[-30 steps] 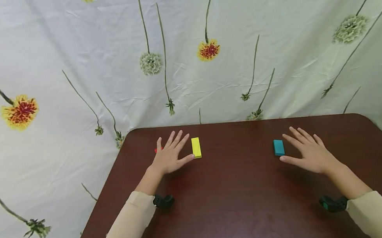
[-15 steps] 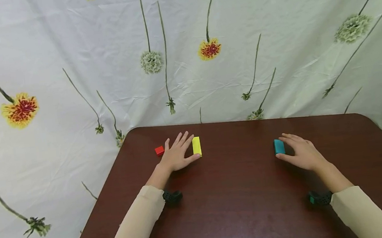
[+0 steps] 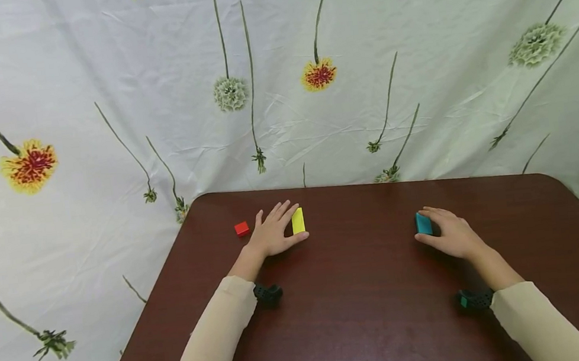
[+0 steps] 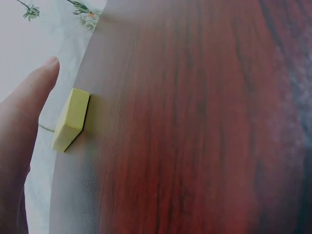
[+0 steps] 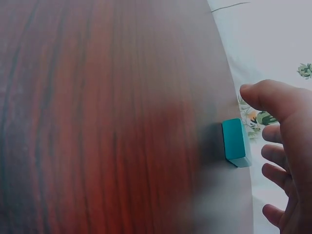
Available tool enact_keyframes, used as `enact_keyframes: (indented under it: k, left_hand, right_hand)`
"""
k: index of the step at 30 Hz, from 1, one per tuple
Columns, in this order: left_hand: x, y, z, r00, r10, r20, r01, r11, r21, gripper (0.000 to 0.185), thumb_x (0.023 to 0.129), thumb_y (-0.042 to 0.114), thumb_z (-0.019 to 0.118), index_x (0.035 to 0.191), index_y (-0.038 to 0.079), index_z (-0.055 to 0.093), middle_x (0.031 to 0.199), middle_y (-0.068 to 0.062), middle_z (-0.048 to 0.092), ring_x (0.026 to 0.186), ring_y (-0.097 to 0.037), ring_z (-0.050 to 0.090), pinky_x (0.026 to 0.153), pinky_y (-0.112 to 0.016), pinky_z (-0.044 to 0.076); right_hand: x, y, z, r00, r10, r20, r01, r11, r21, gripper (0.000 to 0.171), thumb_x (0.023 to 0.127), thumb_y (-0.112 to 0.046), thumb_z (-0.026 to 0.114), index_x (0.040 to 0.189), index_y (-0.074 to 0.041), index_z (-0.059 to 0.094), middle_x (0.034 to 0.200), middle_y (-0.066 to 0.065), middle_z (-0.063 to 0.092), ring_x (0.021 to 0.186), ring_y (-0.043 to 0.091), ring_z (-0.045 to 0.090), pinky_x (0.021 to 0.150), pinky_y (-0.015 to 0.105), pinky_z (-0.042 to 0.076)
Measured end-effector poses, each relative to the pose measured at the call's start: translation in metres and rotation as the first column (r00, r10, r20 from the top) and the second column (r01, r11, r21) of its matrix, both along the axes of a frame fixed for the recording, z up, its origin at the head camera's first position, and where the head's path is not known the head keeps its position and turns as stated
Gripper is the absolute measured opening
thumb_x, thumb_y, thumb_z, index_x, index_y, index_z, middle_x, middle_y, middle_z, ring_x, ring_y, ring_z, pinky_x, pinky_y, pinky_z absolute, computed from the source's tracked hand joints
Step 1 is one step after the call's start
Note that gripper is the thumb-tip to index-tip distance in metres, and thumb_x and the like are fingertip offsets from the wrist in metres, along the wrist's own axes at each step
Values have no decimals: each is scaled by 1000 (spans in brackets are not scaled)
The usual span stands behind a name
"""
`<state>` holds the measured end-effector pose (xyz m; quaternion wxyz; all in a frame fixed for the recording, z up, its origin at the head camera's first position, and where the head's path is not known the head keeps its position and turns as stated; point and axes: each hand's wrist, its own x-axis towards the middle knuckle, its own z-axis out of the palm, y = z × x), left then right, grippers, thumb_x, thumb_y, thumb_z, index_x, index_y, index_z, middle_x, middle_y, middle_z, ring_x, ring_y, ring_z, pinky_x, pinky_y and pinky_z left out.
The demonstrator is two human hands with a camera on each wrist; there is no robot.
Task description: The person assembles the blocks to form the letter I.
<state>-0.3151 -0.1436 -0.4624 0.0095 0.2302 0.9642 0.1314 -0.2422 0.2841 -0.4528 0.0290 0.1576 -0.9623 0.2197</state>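
A yellow block (image 3: 297,220) lies on the dark wooden table (image 3: 368,302) toward its far left. My left hand (image 3: 273,235) rests flat just left of it, fingers straight, thumb by the block's near end. The left wrist view shows the yellow block (image 4: 71,119) a little apart from the left hand (image 4: 22,131). A small red block (image 3: 242,228) sits left of that hand. On the right, my right hand (image 3: 448,232) cups a teal block (image 3: 423,223), fingers bent. In the right wrist view, small gaps separate the teal block (image 5: 236,143) from the thumb and fingers (image 5: 275,153).
A floral cloth backdrop (image 3: 279,86) hangs behind the table and drapes past its left and right edges. The table's far edge (image 3: 354,185) runs close behind the blocks. Black wrist-worn devices (image 3: 268,293) (image 3: 472,299) sit at both sleeves.
Both hands have moved forward. The left hand uncovered the red block and came up beside the yellow one. The right hand's fingers went from spread to curled round the teal block.
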Motion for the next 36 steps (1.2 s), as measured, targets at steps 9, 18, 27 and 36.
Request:
enact_keyframes:
  k: [9, 18, 27, 36]
  left_hand:
    - [-4, 3, 1, 999, -3, 40, 2, 1000, 23, 90, 87, 68, 53, 157, 19, 25, 161, -8, 18, 148, -26, 13, 113, -62, 1]
    - [-9, 6, -1, 998, 2, 58, -3, 1000, 30, 91, 86, 70, 52, 157, 19, 24, 160, -8, 23, 147, -27, 19, 113, -62, 3]
    - [-13, 9, -5, 998, -2, 65, 0, 1000, 30, 92, 86, 66, 56, 157, 19, 23, 160, -8, 23, 146, -27, 20, 113, -62, 7]
    - [-14, 5, -10, 998, 0, 63, -2, 999, 42, 92, 84, 64, 59, 156, 17, 26, 157, -8, 30, 144, -27, 25, 113, -61, 12]
  right_hand:
    - [-4, 2, -8, 998, -29, 48, 32, 998, -46, 70, 93, -37, 64, 144, 6, 40, 147, 31, 34, 134, 52, 27, 97, 75, 24]
    - [-7, 6, -13, 994, -41, 100, 55, 988, -146, 72, 92, -36, 65, 145, 6, 38, 149, 32, 30, 135, 53, 25, 101, 70, 28]
    - [-11, 10, -20, 983, -74, 165, 119, 953, -278, 66, 94, -32, 65, 143, 6, 42, 150, 30, 30, 137, 51, 24, 104, 67, 25]
    - [-10, 13, -23, 975, -106, 197, 167, 929, -331, 63, 91, -30, 67, 142, 1, 45, 148, 31, 30, 136, 53, 21, 102, 70, 25]
